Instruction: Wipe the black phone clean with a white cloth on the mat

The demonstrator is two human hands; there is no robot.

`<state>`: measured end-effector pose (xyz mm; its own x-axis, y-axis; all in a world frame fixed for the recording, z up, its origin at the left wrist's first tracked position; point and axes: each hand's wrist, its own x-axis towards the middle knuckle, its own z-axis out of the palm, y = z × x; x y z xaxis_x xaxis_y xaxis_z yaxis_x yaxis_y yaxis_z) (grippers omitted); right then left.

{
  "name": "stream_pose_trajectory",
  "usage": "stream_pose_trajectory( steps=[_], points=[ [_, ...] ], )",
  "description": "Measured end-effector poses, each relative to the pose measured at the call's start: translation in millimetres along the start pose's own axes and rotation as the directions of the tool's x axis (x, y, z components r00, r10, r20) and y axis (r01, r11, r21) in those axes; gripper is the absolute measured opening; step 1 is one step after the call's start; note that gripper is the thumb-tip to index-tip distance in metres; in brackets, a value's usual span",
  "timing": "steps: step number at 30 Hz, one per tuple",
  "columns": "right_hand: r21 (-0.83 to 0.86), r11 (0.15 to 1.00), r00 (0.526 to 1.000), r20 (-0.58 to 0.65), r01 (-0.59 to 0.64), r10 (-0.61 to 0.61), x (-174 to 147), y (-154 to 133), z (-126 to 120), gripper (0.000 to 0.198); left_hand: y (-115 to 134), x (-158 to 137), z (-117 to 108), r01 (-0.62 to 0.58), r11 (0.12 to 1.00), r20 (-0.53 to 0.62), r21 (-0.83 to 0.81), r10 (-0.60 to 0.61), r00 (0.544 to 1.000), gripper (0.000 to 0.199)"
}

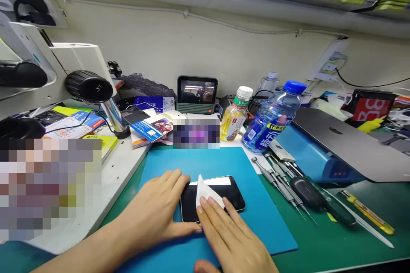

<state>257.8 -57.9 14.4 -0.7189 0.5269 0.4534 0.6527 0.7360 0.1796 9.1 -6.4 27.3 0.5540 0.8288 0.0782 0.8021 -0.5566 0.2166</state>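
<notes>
A black smartphone (236,196) lies screen up on the blue work mat (256,230), with a bright white reflection across its glass. My left hand (160,204) steadies its left end, thumb along the near edge and fingers at the far edge. Under the fingertips of my right hand (227,234) is a folded white wipe (205,192), pressed against the screen. The fingers of that hand are stretched out side by side, and its thumb shows at the bottom of the view.
Right of the mat lie several screwdrivers (278,181), a black case (306,192) and a yellow cutter (368,213). Behind stand a tea bottle (232,119), a blue-capped bottle (272,115) and a small display (197,94). A microscope stand (117,115) rises at left; a laptop (352,140) sits right.
</notes>
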Motion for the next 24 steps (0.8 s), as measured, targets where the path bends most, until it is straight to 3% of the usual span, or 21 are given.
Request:
stream_pose_trajectory(
  steps=[5,7,11,13,19,24],
  points=[
    [-0.015,0.989,0.989,0.034,-0.145,0.146,22.6,0.3,2.0,0.07,2.3,0.8,-5.2,0.004,1.0,0.044,0.011,-0.004,0.999,0.067],
    [-0.059,0.993,0.994,0.028,-0.101,0.103,15.1,-3.0,3.3,0.078,3.0,1.5,-6.3,0.011,1.0,0.054,0.012,-0.012,0.998,0.068],
    [-0.158,0.983,0.993,0.084,0.097,-0.085,-19.5,-5.5,0.3,0.069,3.3,2.6,-7.3,0.012,1.0,0.069,0.008,-0.012,0.998,0.072],
    [-0.199,0.971,0.988,0.108,0.13,-0.11,-27.5,-2.7,-2.6,0.069,2.9,2.7,-7.2,0.012,1.0,0.073,0.006,-0.012,0.997,0.071],
    [-0.163,0.975,0.984,0.074,-0.149,0.163,6.9,15.4,-1.7,0.066,1.8,1.3,-5.4,0.007,1.0,0.079,0.006,-0.007,0.997,0.07],
    [-0.129,0.974,0.978,0.072,-0.186,0.196,-6.9,18.4,-6.7,0.066,1.4,0.7,-5.1,-0.003,1.0,0.07,0.011,0.002,0.998,0.069]
  ],
)
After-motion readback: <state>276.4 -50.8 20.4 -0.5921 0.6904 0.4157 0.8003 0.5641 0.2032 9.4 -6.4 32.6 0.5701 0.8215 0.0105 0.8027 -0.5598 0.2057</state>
